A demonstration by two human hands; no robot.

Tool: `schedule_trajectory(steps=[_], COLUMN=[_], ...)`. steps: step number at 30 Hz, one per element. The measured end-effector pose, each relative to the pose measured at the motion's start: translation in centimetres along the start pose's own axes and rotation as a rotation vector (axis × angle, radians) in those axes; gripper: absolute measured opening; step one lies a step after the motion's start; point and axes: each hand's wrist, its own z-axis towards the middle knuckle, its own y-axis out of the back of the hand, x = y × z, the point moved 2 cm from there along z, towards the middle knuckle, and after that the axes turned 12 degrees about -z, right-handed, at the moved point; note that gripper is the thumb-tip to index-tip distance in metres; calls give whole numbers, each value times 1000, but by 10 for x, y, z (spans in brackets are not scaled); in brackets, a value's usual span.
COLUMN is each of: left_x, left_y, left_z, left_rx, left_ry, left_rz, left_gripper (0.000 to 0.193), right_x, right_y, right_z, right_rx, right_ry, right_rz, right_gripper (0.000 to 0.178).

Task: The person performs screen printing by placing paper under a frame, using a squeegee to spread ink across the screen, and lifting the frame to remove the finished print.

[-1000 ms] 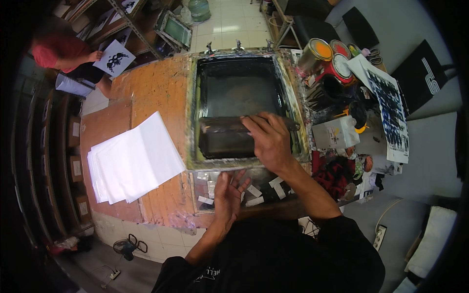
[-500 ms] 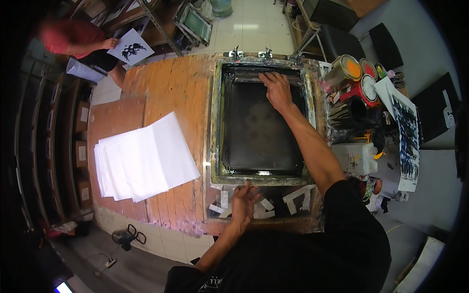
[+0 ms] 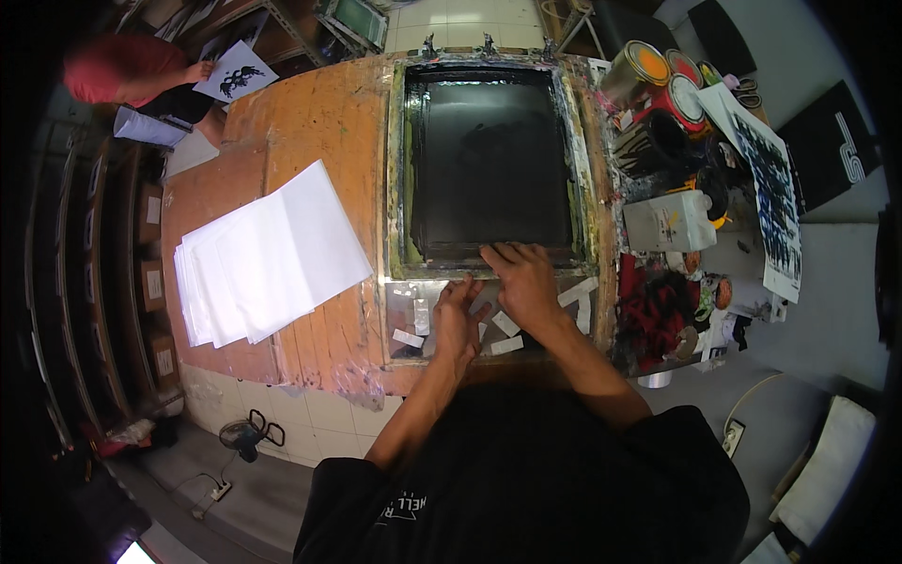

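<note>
A screen printing frame (image 3: 397, 188) lies on the wooden table in front of me, its mesh (image 3: 493, 169) coated with glossy black ink. My right hand (image 3: 524, 287) is closed on a squeegee (image 3: 446, 252), a long bar lying across the near end of the mesh. The fingers hide part of that bar. Just left of it, my left hand (image 3: 458, 320) has its fingertips on the frame's near rim and appears to grip it; what lies under the fingers is hidden. Below the rim, pieces of pale tape (image 3: 408, 338) stick to a dark board.
Left of the frame lies a stack of white sheets (image 3: 272, 254). Ink cans (image 3: 648, 61), a white jug (image 3: 669, 221) and stained rags crowd the right side. Metal clamps (image 3: 488, 43) stand along the frame's far edge. A person (image 3: 127, 70) holds a printed sheet (image 3: 235, 75) at far left.
My right hand has drawn the squeegee from the far end of the mesh to the near end. My left hand stays at the near rim. The whole view has shifted.
</note>
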Motion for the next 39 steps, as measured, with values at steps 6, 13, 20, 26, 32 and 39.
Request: schedule_trajectory(steps=[6,13,20,26,32,39], left_x=[10,14,11,9,16,14], left_y=[7,13,4,0,20,17], left_z=[14,23,18,12,22,15], left_rx=[-84,-128,-67,-93,-82,-149], left_ry=[-39,-26,13,-3,-17,-25], left_rz=[-53,-120,-14,-24,-22,-97], left_gripper=[37,52,63,50,33,31], right_x=[-15,-33,-32,-52,-84,-129], right_y=[-8,-21,-42,-42,-44,-55], right_z=[40,48,33,79,160,266], right_rx=[-47,218,107,58,22,-57], right_ry=[26,8,82,91,73,59], right_rz=[-264,-149,-198,-211,-229,-300], right_gripper=[74,84,84,79,81,84])
